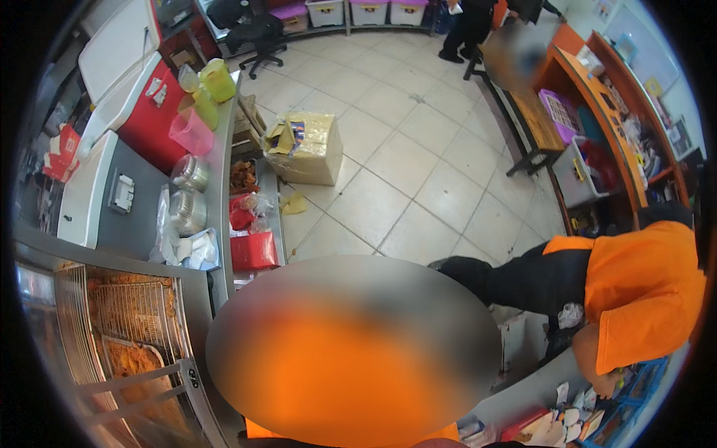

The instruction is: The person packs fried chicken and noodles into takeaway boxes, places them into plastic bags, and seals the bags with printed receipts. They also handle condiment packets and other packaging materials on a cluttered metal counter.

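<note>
Neither of my hands can be made out; a small skin-toned patch at the bottom edge is too cut off to identify. Close before me stands a person in an orange shirt (353, 381), largely hidden by a blurred oval. To the left, a heated display cabinet holds wire racks (131, 313) and a metal tray of orange-brown fried food (134, 361). Beyond it, a steel counter (224, 185) bears round clear plastic containers (189, 210), a pink pitcher (191, 131) and yellow-green pitchers (217, 81). On the right, another person in orange (644, 285) reaches a hand towards a blue crate (638, 397).
A taped cardboard box (313, 151) stands on the tiled floor beside the counter's lower shelf. Cool boxes (137, 196) line the left. A wooden bench (535, 120), orange shelving (610, 106) and an office chair (257, 33) stand farther off. Another person (470, 28) is at the back.
</note>
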The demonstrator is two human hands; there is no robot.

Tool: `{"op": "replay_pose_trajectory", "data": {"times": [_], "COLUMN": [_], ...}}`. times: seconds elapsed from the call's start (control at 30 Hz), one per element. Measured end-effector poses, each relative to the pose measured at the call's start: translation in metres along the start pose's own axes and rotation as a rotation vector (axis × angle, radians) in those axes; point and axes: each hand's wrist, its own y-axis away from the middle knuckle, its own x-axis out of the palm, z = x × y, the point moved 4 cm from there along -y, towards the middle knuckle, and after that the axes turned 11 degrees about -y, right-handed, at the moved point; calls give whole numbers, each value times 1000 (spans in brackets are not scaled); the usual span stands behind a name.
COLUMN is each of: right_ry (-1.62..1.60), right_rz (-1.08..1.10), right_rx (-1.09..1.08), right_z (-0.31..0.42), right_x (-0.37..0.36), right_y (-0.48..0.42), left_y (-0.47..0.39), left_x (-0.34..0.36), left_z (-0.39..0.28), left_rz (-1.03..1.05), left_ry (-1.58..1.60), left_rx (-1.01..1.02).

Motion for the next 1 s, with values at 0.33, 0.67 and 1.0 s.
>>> {"op": "replay_pose_trajectory", "data": {"times": [0.33, 0.67, 1.0], "right_ry": [38, -304, -810], "right_rz": [66, 430, 1108], "right_rx": [121, 508, 762], "right_z": [85, 156, 267], "right_x": [-19, 3, 268], "right_y": [87, -57, -76], "left_y": [-29, -175, -165], "left_x": [-442, -642, -773], "left_z": [241, 217, 379], "left_rz": [-777, -850, -970], "left_ry": [-463, -358, -476], "left_rx": [-670, -513, -772]}}
